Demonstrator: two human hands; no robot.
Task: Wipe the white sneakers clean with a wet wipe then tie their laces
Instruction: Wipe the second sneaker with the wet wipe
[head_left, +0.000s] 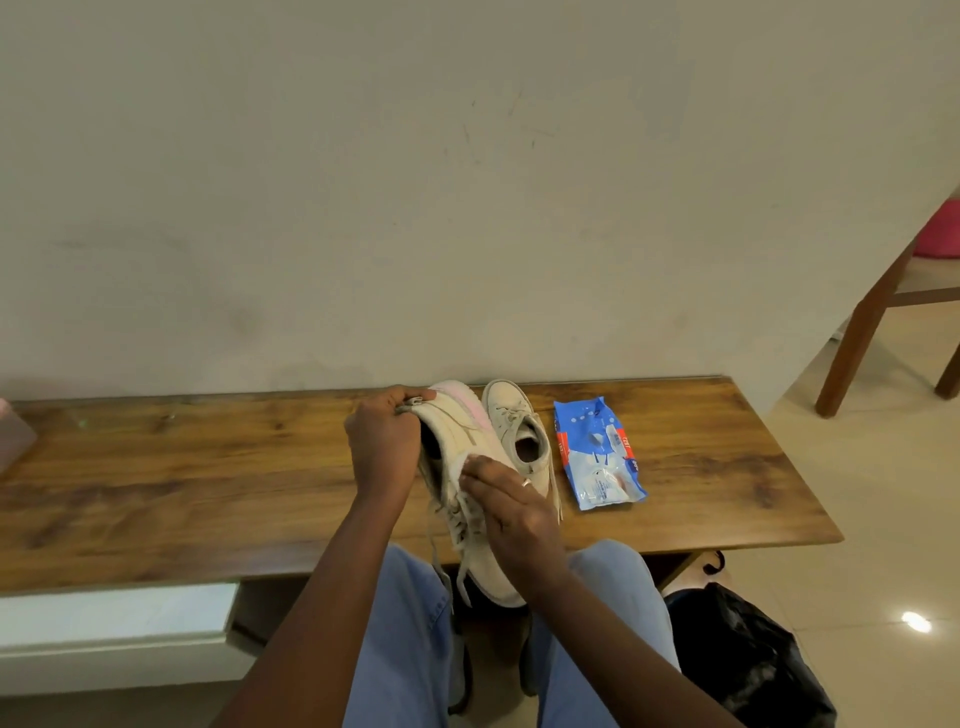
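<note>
Soft, even indoor light fills the scene, moderately dim, with a dull yellowish cast over the wall. One small hard glare spot burns on the glossy floor at lower right. The counter carries a faint sheen and throws deep shadow beneath, where the black bag loses detail. The wet wipe nearly blends into the pale sneaker. Print on the wipes pack is too soft to read. Wide-angle distortion bows the counter's edges and tilts the chair at the right border. The forearms at the bottom look slightly blurred.
</note>
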